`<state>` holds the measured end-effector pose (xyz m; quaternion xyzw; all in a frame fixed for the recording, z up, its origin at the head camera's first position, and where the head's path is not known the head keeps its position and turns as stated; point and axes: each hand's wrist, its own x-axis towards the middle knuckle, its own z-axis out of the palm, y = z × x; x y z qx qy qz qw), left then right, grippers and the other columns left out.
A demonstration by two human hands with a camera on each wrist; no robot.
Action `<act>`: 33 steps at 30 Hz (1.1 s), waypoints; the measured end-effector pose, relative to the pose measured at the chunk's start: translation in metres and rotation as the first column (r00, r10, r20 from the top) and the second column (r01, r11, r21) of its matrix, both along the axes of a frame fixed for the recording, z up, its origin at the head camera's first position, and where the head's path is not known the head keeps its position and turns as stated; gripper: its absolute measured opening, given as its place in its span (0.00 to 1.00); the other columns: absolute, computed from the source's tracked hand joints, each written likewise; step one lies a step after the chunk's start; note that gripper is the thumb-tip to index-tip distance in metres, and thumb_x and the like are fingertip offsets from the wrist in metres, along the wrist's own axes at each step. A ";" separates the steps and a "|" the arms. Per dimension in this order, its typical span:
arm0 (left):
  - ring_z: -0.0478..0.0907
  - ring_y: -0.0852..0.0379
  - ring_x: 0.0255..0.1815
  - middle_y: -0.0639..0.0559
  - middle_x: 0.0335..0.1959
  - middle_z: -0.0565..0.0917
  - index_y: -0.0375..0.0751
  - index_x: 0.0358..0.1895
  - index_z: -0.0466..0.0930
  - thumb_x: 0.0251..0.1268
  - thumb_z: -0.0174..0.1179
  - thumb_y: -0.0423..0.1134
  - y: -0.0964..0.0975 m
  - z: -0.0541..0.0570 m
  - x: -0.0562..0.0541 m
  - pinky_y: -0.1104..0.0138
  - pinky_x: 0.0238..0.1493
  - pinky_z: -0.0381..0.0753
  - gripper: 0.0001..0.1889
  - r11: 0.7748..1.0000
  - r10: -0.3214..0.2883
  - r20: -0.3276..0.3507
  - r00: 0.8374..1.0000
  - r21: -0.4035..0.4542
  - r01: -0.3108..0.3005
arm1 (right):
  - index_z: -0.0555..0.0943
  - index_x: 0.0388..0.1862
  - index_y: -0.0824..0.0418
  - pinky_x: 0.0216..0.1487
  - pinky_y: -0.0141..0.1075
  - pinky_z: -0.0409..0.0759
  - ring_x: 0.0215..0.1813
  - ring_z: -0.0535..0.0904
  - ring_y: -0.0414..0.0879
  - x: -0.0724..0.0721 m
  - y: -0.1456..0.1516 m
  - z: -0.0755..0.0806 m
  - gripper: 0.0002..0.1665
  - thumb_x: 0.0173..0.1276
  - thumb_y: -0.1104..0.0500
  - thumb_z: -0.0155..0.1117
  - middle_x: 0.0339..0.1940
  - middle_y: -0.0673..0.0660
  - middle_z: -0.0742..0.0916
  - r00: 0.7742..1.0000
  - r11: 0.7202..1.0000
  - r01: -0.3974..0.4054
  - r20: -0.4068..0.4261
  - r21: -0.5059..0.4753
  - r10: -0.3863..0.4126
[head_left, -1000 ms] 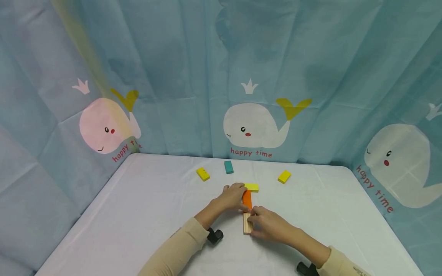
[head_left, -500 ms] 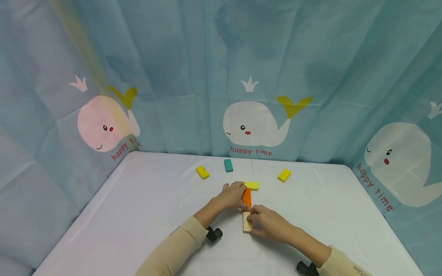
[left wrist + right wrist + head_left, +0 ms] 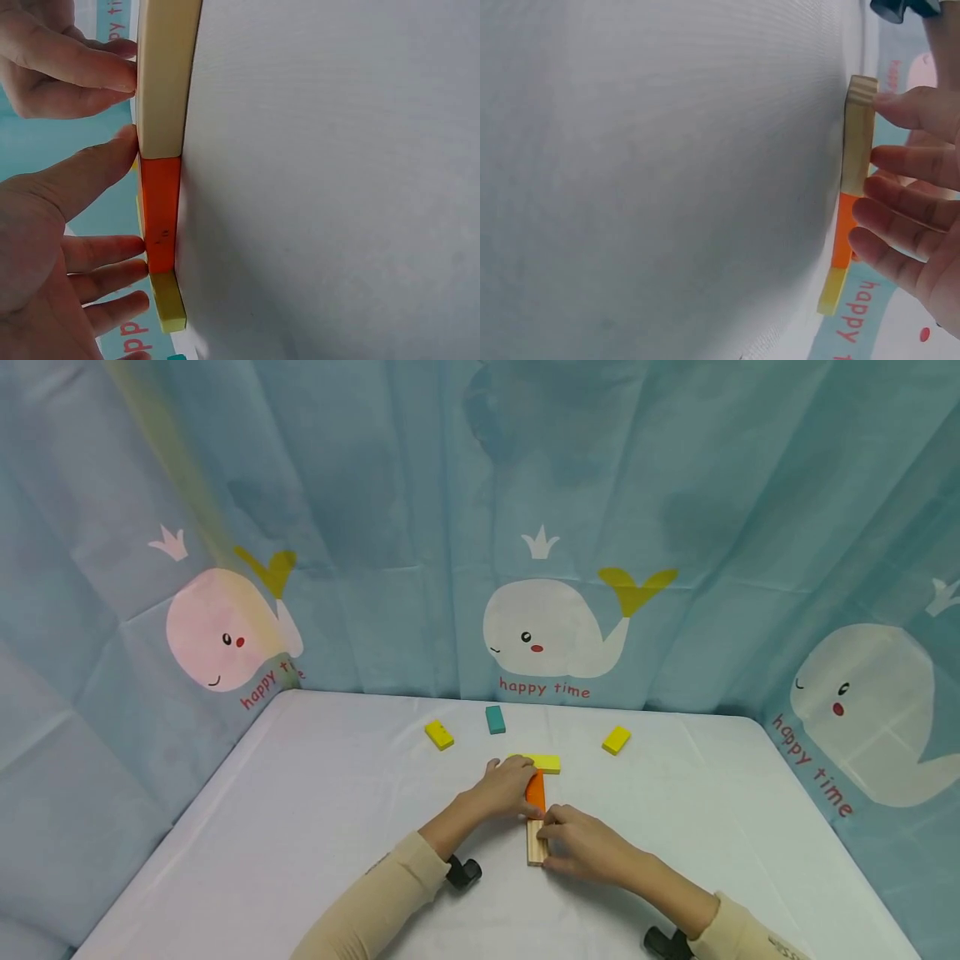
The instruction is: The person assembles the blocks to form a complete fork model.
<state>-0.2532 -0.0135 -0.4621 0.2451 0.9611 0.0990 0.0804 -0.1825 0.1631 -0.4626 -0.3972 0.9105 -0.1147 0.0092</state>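
Observation:
An orange block [image 3: 536, 793] lies on the white table, end to end with a plain wood block [image 3: 536, 843] on the near side. A yellow block [image 3: 547, 764] lies crosswise at its far end. My left hand [image 3: 501, 789] rests on the orange block, thumb by the joint with the wood block and fingertips near the yellow one. My right hand [image 3: 588, 843] touches the wood block's top and edge with thumb and fingertips. In the right wrist view the fingers [image 3: 900, 165] are fairly straight. The undersides of the blocks are hidden.
Farther back lie a yellow block [image 3: 439, 735], a teal block [image 3: 495, 720] and another yellow block [image 3: 617, 740]. The white table [image 3: 315, 793] meets a blue curtain [image 3: 390, 527] printed with whales. Each wrist carries a black camera mount [image 3: 463, 872].
The head view has shifted slightly. Both hands stay at the blocks, and the row of blocks shows no clear movement.

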 end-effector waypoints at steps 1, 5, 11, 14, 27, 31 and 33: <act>0.65 0.54 0.71 0.51 0.68 0.73 0.42 0.64 0.75 0.51 0.71 0.60 0.000 0.000 0.000 0.46 0.71 0.61 0.39 1.000 -0.003 -0.002 1.000 -0.002 0.003 | 0.86 0.45 0.59 0.39 0.25 0.75 0.39 0.69 0.33 0.000 0.000 0.000 0.19 0.58 0.50 0.74 0.41 0.47 0.80 1.000 1.000 0.000 0.002 -0.005 0.000; 0.64 0.54 0.72 0.50 0.69 0.72 0.43 0.65 0.74 0.52 0.69 0.60 -0.002 -0.001 0.001 0.46 0.71 0.62 0.39 1.000 -0.013 0.013 1.000 0.008 0.012 | 0.86 0.45 0.59 0.39 0.25 0.75 0.39 0.69 0.33 0.000 0.000 0.000 0.19 0.58 0.51 0.74 0.41 0.47 0.80 1.000 1.000 0.004 0.012 -0.020 -0.003; 0.62 0.53 0.74 0.50 0.71 0.69 0.42 0.67 0.72 0.50 0.71 0.60 -0.005 0.002 0.000 0.46 0.70 0.61 0.42 0.999 -0.027 0.073 0.997 0.036 0.025 | 0.86 0.45 0.59 0.43 0.28 0.78 0.42 0.73 0.35 0.000 0.000 0.000 0.19 0.58 0.50 0.74 0.42 0.48 0.80 1.000 1.000 0.002 0.021 -0.019 -0.002; 0.61 0.53 0.75 0.50 0.72 0.68 0.42 0.68 0.70 0.48 0.73 0.60 -0.005 0.003 0.000 0.46 0.70 0.61 0.44 0.999 -0.036 0.084 0.996 0.033 0.034 | 0.86 0.46 0.59 0.42 0.27 0.78 0.40 0.72 0.34 -0.001 0.001 0.001 0.19 0.59 0.51 0.73 0.42 0.47 0.80 0.999 1.000 0.005 0.039 -0.024 -0.004; 0.62 0.54 0.74 0.51 0.72 0.69 0.45 0.68 0.70 0.46 0.74 0.58 -0.004 -0.001 0.000 0.46 0.69 0.62 0.44 0.999 -0.029 0.078 0.997 0.045 0.026 | 0.86 0.48 0.58 0.46 0.33 0.80 0.43 0.77 0.40 -0.013 0.008 0.008 0.16 0.63 0.53 0.69 0.43 0.47 0.82 0.984 0.991 0.088 0.165 -0.104 -0.071; 0.63 0.54 0.73 0.51 0.71 0.69 0.46 0.68 0.70 0.46 0.74 0.60 -0.004 -0.001 0.000 0.47 0.69 0.62 0.44 0.999 -0.025 0.075 0.997 0.040 0.022 | 0.86 0.47 0.60 0.51 0.40 0.81 0.46 0.78 0.45 -0.020 0.012 0.017 0.15 0.65 0.54 0.67 0.43 0.49 0.82 0.981 0.984 0.126 0.164 -0.123 -0.105; 0.64 0.54 0.73 0.51 0.71 0.70 0.46 0.68 0.71 0.46 0.74 0.60 -0.005 -0.001 0.000 0.47 0.68 0.63 0.44 0.999 -0.026 0.067 0.997 0.038 0.024 | 0.86 0.46 0.61 0.52 0.43 0.81 0.47 0.79 0.46 -0.025 0.014 0.022 0.14 0.65 0.55 0.67 0.44 0.50 0.82 0.980 0.980 0.145 0.157 -0.133 -0.123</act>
